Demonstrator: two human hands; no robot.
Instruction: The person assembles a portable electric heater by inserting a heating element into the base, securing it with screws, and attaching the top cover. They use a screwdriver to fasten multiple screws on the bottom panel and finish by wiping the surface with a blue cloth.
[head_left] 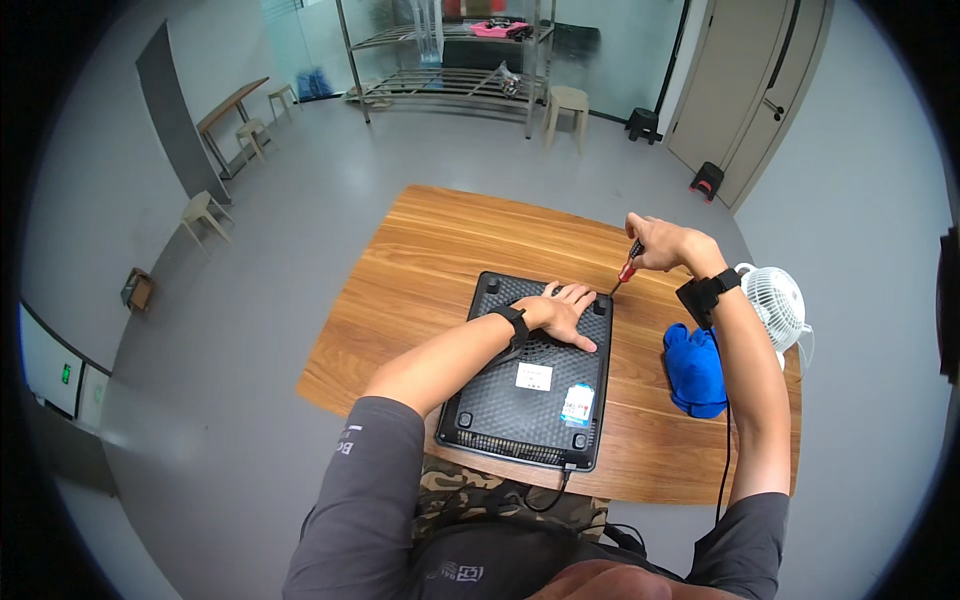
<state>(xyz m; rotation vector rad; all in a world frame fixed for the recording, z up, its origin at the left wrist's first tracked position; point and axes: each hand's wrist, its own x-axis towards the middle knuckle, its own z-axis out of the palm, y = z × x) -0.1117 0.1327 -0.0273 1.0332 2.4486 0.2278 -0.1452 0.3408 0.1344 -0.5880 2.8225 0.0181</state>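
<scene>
A flat black appliance [480, 400], like an induction cooker turned bottom up, lies on the wooden table [430, 240]. Its textured underside has corner feet, a vent, a white label and a blue-and-white sticker. My left hand [562, 315] rests flat on its far part with fingers spread. In my right hand [662, 243] is a screwdriver [626, 271] with a red and black handle. Its shaft points down and left at the far right corner of the appliance, beside a foot. Whether the tip touches a screw is too small to tell.
To the right on the table are a blue cloth bundle [694, 370] and a small white fan [773, 300]. A black cord [563, 489] leaves the appliance's near edge. Beyond the table stand a metal rack [450, 85], a beige stool [567, 102] and low black stools.
</scene>
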